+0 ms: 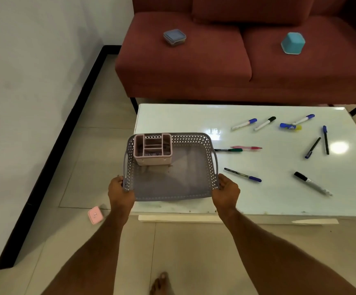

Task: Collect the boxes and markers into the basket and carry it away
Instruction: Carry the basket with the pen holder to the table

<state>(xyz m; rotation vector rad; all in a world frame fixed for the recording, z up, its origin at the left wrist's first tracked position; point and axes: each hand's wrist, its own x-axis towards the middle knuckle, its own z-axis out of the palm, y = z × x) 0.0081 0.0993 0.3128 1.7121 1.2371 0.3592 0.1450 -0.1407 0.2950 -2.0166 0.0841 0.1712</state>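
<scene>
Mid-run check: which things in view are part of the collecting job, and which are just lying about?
Job:
basket, held by left hand and right hand
markers on table, e.g. black marker
grey box, teal box, pink box

Lying about:
pink organizer, already in basket
sofa

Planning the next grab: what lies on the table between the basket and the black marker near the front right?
In the head view, one blue-capped pen lies between the basket and the black marker; otherwise bare table.
</scene>
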